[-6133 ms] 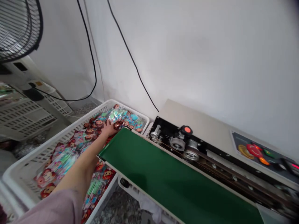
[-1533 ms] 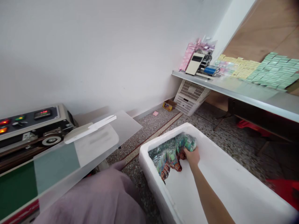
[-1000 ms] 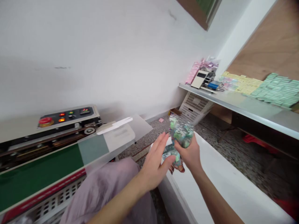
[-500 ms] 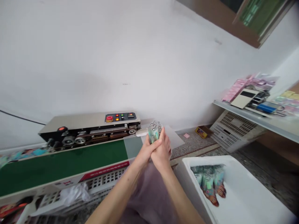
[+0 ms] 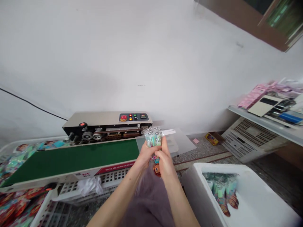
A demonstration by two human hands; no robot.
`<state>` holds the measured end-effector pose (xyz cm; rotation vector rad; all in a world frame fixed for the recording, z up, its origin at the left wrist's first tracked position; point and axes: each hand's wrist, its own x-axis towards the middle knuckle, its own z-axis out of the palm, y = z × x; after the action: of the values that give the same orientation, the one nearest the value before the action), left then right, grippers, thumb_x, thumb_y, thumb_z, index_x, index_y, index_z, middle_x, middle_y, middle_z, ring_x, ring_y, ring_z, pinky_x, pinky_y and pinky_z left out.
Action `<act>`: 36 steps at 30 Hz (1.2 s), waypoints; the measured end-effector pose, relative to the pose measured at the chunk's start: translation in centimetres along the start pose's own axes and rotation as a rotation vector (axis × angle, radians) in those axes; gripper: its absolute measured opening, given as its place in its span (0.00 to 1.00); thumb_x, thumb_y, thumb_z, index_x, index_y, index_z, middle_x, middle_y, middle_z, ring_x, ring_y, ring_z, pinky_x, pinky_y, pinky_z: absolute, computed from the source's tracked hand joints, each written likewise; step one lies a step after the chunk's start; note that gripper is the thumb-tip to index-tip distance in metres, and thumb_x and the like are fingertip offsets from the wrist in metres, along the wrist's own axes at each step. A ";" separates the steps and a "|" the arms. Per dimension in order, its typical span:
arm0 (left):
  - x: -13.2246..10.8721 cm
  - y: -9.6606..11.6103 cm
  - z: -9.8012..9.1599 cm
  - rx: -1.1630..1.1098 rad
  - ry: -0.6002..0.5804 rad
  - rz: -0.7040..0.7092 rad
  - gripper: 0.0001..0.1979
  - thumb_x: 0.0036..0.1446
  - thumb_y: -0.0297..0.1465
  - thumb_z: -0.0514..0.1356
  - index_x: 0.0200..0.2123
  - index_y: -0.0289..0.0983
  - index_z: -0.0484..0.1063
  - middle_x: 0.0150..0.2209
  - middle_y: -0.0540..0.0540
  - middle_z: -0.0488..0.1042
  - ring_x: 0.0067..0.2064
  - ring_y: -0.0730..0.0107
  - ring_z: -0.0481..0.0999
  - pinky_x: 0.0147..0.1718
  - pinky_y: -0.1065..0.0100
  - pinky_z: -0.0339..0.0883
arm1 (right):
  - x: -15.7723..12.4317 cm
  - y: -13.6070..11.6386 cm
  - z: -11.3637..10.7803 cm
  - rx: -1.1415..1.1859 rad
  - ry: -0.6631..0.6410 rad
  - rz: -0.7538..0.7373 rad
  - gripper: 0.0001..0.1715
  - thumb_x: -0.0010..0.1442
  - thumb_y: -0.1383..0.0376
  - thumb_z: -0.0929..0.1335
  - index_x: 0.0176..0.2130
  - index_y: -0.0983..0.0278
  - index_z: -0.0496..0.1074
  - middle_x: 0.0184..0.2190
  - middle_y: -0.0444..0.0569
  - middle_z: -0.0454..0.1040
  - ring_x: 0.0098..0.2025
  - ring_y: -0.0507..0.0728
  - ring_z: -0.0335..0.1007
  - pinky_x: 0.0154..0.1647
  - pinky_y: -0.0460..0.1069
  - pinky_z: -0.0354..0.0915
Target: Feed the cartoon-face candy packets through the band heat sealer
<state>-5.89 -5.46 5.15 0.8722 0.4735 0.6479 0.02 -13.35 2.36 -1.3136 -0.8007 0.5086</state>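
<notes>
Two hands hold together one bundle of clear packets before the right end of a belt machine.
The left hand and the right hand are closed around the bundle from its two sides, with their fingers meeting; the shiny clear tops stand above the fingers, and a brown printed figure shows below. Behind them, the green belt runs to the left, and red and green lights shine on the control panel. A translucent sheet lies at the right end of the belt. At right, a white foam box contains a few similar packets; at far left, more packets lie below the belt. Farther right, a small device stands on a tabletop.
</notes>
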 end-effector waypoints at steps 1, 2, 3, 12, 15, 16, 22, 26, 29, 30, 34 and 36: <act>0.0 0.0 -0.3 0.012 0.009 -0.004 0.26 0.33 0.32 0.77 0.39 0.35 0.76 0.33 0.48 0.80 0.31 0.68 0.76 0.36 0.67 0.69 | -0.3 -0.5 -0.2 0.063 -0.001 0.041 0.51 0.59 0.60 0.66 0.74 0.53 0.43 0.73 0.40 0.52 0.75 0.61 0.42 0.72 0.61 0.52; -0.1 0.1 -0.6 0.024 0.010 -0.013 0.26 0.33 0.31 0.77 0.39 0.35 0.76 0.32 0.48 0.80 0.31 0.68 0.77 0.36 0.68 0.69 | -0.5 -1.0 -0.6 0.096 -0.004 0.077 0.49 0.59 0.58 0.67 0.73 0.52 0.46 0.72 0.40 0.52 0.74 0.61 0.44 0.72 0.62 0.52; -0.2 0.3 -0.9 0.036 0.002 -0.028 0.25 0.33 0.31 0.77 0.38 0.35 0.77 0.33 0.47 0.80 0.31 0.67 0.77 0.36 0.67 0.69 | -0.7 -1.7 -1.2 0.086 0.001 0.100 0.48 0.59 0.57 0.69 0.72 0.51 0.50 0.72 0.42 0.53 0.74 0.62 0.45 0.72 0.62 0.52; 0.2 1.6 -0.8 0.103 -0.311 -0.141 0.28 0.37 0.33 0.77 0.45 0.33 0.78 0.40 0.39 0.82 0.38 0.56 0.80 0.40 0.61 0.73 | 2.8 -4.6 -8.3 0.137 -0.168 0.376 0.51 0.38 0.53 0.82 0.59 0.60 0.70 0.57 0.56 0.75 0.60 0.70 0.69 0.61 0.65 0.64; 2.7 1.2 0.0 0.178 -0.327 -0.082 0.29 0.37 0.32 0.77 0.45 0.34 0.76 0.40 0.42 0.81 0.37 0.61 0.79 0.40 0.63 0.72 | 4.7 -3.1 -8.7 0.214 -0.156 0.406 0.40 0.33 0.57 0.83 0.47 0.61 0.76 0.45 0.51 0.82 0.50 0.68 0.77 0.55 0.62 0.69; 3.7 1.2 0.2 0.220 -0.325 -0.057 0.29 0.36 0.33 0.77 0.45 0.34 0.75 0.40 0.43 0.81 0.37 0.62 0.78 0.39 0.64 0.72 | 5.4 -2.5 -8.8 0.215 -0.118 0.388 0.38 0.33 0.59 0.83 0.45 0.61 0.76 0.43 0.50 0.82 0.48 0.67 0.77 0.54 0.61 0.70; 10.0 2.1 1.4 0.472 -0.380 0.130 0.39 0.38 0.37 0.77 0.53 0.35 0.70 0.47 0.43 0.78 0.47 0.57 0.77 0.48 0.59 0.70 | 10.4 -1.1 -9.6 0.143 0.051 0.175 0.38 0.31 0.64 0.83 0.44 0.60 0.74 0.45 0.49 0.82 0.48 0.66 0.77 0.54 0.59 0.69; 12.2 -0.2 0.8 0.576 -0.271 0.386 0.36 0.48 0.38 0.73 0.57 0.36 0.65 0.55 0.40 0.73 0.56 0.54 0.73 0.57 0.57 0.65 | 12.1 1.8 -9.9 0.098 0.162 0.096 0.36 0.35 0.61 0.82 0.44 0.60 0.73 0.45 0.48 0.82 0.48 0.64 0.77 0.53 0.59 0.70; 12.6 -3.2 -0.9 0.639 -0.280 0.358 0.40 0.47 0.38 0.74 0.60 0.36 0.61 0.56 0.40 0.72 0.57 0.53 0.72 0.58 0.56 0.64 | 11.6 5.1 -9.8 0.078 0.189 0.141 0.36 0.37 0.60 0.82 0.45 0.60 0.72 0.43 0.47 0.82 0.46 0.64 0.78 0.52 0.59 0.71; 12.7 -3.9 -1.6 0.670 -0.289 0.349 0.43 0.45 0.37 0.75 0.61 0.37 0.60 0.57 0.40 0.72 0.58 0.52 0.71 0.58 0.56 0.63 | 11.3 6.0 -9.8 0.074 0.173 0.154 0.36 0.38 0.60 0.82 0.47 0.59 0.72 0.44 0.47 0.81 0.46 0.64 0.77 0.52 0.59 0.71; 13.1 -4.9 -3.1 0.685 -0.314 0.350 0.43 0.43 0.36 0.76 0.61 0.37 0.62 0.56 0.42 0.72 0.58 0.52 0.71 0.58 0.57 0.64 | 10.9 7.2 -10.1 0.072 0.058 0.167 0.38 0.42 0.59 0.81 0.51 0.58 0.69 0.49 0.47 0.79 0.52 0.63 0.75 0.55 0.58 0.70; 13.4 -4.5 -3.2 0.642 -0.302 0.331 0.37 0.44 0.37 0.76 0.57 0.37 0.66 0.53 0.43 0.74 0.55 0.53 0.72 0.55 0.58 0.66 | 11.1 6.9 -10.2 0.082 0.017 0.177 0.40 0.41 0.59 0.81 0.51 0.58 0.69 0.51 0.48 0.79 0.54 0.64 0.75 0.55 0.58 0.70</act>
<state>3.16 3.42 -1.99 1.6553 0.2610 0.6571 15.64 -10.34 -2.38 -1.3173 -0.6462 0.6634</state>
